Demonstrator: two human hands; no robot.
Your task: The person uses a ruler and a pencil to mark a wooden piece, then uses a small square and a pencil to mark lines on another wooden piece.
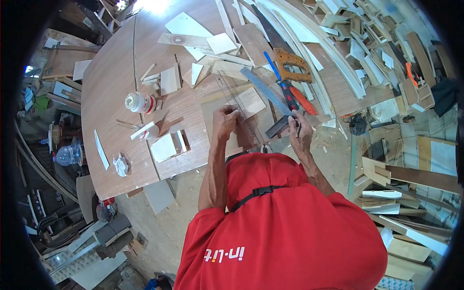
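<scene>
My left hand [225, 122] is closed, its fingertips together at the edge of a clear ruler [251, 126] and close to a small pale wood piece [252, 102]. What they pinch, if anything, is hidden. A larger thin board [210, 107] lies under these. My right hand [301, 131] is closed around a slim dark pencil-like stick [298, 129]. Its fingertips are beside the corner of a try square [266, 90] with a metal blade and dark stock. Just beyond that hand lie a red-and-black hand tool [302, 100] and a handsaw [291, 65] with a brown handle.
Wood offcuts [222, 44] crowd the far side of the worktable [108, 82]. Toward the left stand a white jar [140, 103], a cup with sticks [151, 130] and small wood blocks [164, 147]. Long strips [333, 58] run along the right. Scrap wood [411, 208] fills the floor at right.
</scene>
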